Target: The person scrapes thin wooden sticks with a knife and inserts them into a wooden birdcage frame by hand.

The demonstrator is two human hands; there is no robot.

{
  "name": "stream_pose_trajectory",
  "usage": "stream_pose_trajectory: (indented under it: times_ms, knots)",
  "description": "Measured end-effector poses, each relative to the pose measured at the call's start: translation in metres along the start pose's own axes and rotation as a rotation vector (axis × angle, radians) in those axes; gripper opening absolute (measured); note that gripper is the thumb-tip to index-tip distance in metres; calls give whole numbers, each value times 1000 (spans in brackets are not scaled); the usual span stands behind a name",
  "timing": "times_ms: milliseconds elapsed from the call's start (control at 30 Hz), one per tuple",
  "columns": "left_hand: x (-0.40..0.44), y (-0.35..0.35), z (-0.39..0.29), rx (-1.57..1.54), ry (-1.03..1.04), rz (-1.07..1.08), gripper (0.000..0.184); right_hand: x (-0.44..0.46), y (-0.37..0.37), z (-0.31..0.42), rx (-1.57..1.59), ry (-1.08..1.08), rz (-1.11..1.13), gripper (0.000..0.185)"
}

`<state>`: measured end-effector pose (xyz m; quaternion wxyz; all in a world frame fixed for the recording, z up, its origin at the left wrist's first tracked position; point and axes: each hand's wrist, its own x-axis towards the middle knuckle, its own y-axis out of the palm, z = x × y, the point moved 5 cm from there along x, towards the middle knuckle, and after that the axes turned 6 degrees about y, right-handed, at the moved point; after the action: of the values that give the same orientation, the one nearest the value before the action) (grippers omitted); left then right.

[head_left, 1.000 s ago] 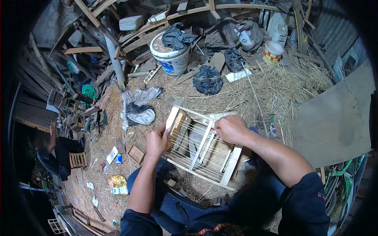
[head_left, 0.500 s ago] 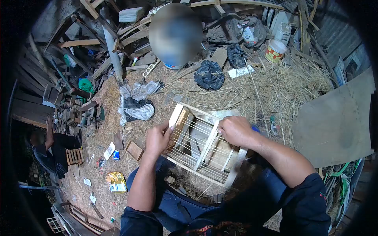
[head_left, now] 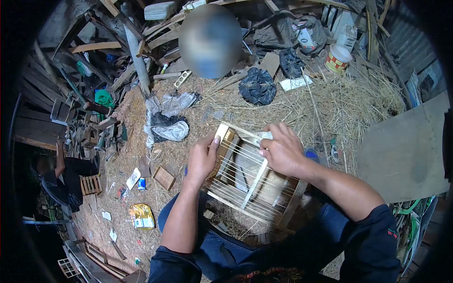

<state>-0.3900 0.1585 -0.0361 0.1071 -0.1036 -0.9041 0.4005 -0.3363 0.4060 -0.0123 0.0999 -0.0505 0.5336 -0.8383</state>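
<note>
A wooden frame box [head_left: 228, 203] with thin parallel rods across its open side is tilted above my lap. My left hand [head_left: 203, 159] grips its left end piece, thumb on the pale wood. On the upper side, my right hand [head_left: 284, 150] is closed round the top of the crossbar [head_left: 255, 183], its fingers bent over the upper rail. The rods run from the left end piece through the crossbar toward the right end. The right fingertips are partly hidden behind the rail.
A person [head_left: 61, 177] sits at the far left near a slatted crate [head_left: 90, 185]. A small wooden tray [head_left: 163, 178] and a yellow packet [head_left: 142, 216] lie on the straw. Beyond are a black bag [head_left: 257, 87], a bucket [head_left: 338, 58] and a large board [head_left: 406, 148].
The frame box has shifted slightly right with both hands. My right hand has turned, its fingers now higher over the upper rail, and the crossbar leans more.
</note>
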Motion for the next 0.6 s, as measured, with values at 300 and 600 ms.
stream_pose_trajectory:
  times_ms: [300, 600]
  knots:
    - [-4, 18, 15, -163, -190, 46, 39, 6, 17, -8, 171, 2, -56, 14]
    - [0, 22, 8, -163, -168, 66, 39, 27, 20, 1, 200, -25, -29, 17]
